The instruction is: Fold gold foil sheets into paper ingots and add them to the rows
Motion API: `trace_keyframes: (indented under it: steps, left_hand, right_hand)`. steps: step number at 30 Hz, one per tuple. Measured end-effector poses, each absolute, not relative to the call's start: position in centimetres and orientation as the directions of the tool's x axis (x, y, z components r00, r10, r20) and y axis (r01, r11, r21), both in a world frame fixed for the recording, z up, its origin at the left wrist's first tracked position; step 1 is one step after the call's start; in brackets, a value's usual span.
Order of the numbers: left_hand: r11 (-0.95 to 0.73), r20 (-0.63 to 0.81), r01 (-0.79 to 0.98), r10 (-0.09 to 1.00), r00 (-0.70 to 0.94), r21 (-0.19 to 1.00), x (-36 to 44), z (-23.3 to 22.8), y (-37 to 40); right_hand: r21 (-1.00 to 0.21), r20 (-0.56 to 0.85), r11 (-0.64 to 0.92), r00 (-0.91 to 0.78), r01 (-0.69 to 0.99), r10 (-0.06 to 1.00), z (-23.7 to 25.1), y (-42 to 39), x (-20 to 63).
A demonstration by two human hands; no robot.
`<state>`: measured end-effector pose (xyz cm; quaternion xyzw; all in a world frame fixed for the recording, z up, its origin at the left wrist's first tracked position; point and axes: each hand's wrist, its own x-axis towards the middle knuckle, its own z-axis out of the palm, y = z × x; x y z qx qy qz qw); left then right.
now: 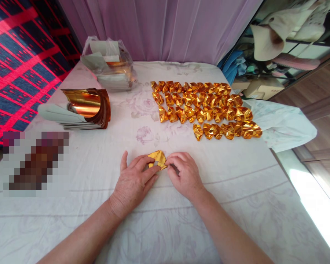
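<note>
While both hands rest low on the bed's white floral sheet [236, 205], I note a small folded piece of gold foil paper [157, 159] lying between them, near the middle of the sheet and closer to its near edge than its far one. My left hand [133, 181] lies flat-ish, index finger and thumb pressed on the piece's left side; fingers closed on it. My right hand [184, 174] pinches the piece's right edge with curled fingertips, so both grips are clamped on the same foil.

Toward the far right of the sheet: finished gold folded pieces [206, 108], set in four rough rows, touching one another. Far left: a curled stack of gold foil sheets [84, 108], backs white. Behind it, at the far edge, a clear plastic bag [110, 64] holding more sheets. Near the left edge, a blurred-out patch; cannot tell what it is. A pale cloth [283, 124] hangs off the right edge.
</note>
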<state>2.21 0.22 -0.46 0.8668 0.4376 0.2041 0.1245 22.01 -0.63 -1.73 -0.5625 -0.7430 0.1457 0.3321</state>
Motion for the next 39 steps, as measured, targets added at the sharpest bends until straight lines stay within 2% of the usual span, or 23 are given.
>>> trace_keyframes:
  steps: [8,32,39]
  left_hand:
    - [-0.596,0.258,0.708,0.803,0.537,0.38,2.18,-0.65,0.21]
    - [-0.58,0.228,0.711,0.813,0.535,0.399,2.27,-0.45,0.14]
    - [-0.612,0.246,0.701,0.79,0.561,0.366,1.85,-0.52,0.21]
  right_hand:
    - [-0.558,0.316,0.279,-0.111,0.781,0.942,-1.76,-0.55,21.48]
    - [-0.56,0.316,0.287,-0.12,0.777,0.941,-1.74,-0.49,21.52]
    - [-0.559,0.306,0.266,-0.103,0.785,0.946,-1.68,-0.43,21.41]
